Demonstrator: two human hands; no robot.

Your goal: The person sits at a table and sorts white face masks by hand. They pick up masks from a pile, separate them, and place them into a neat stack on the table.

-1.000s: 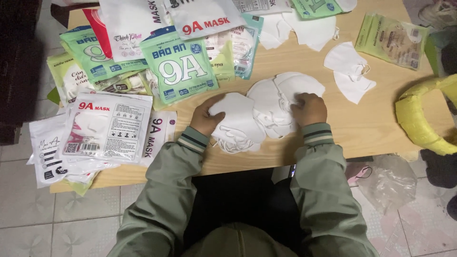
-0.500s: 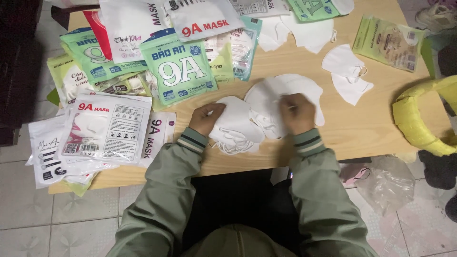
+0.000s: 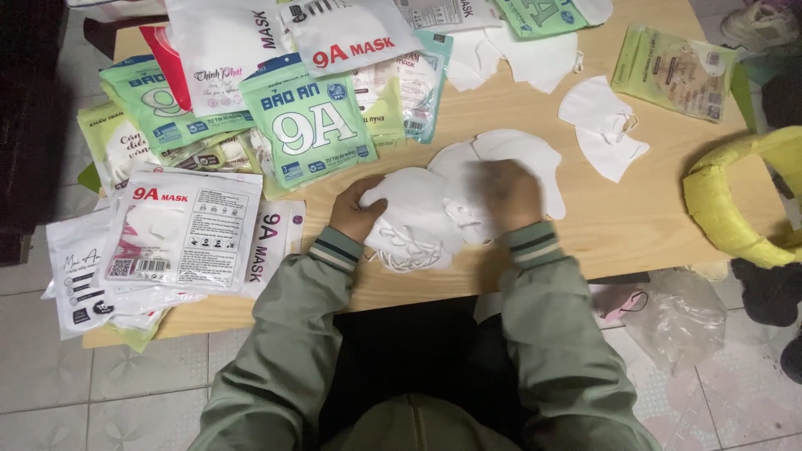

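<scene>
Small stack of white folded fabric face masks [image 3: 434,209], flat on the light wooden tabletop, near its front edge. Overlapping, fanned rightward. Thin white ear loops [image 3: 405,260] spill off the lower left edge.

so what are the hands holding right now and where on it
The left hand grips the left edge of the stack of white masks. The right hand, blurred, rests on top of the stack; whether it grips cannot be told.
</scene>
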